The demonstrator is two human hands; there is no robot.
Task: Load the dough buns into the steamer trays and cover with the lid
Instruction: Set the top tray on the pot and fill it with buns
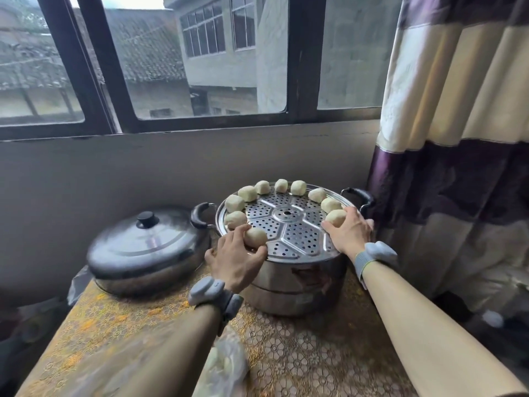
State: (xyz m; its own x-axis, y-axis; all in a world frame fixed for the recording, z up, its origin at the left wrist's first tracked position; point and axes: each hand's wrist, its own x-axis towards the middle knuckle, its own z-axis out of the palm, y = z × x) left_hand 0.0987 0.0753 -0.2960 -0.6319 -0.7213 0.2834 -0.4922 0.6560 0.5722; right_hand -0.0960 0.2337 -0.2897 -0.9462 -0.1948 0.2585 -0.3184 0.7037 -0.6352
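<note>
Left hand [236, 260] pinches a dough bun [255, 237], right hand [347, 233] grips a second bun [336, 217]; release each softly beneath its hand on the steamer tray [289, 224], clear of neighbours.

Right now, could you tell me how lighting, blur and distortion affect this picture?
Head view: window daylight leaves glare streaks on the lid; head view: the wide lens bows the window frame; head view: the plastic bag near the bottom edge is blurred.
</note>
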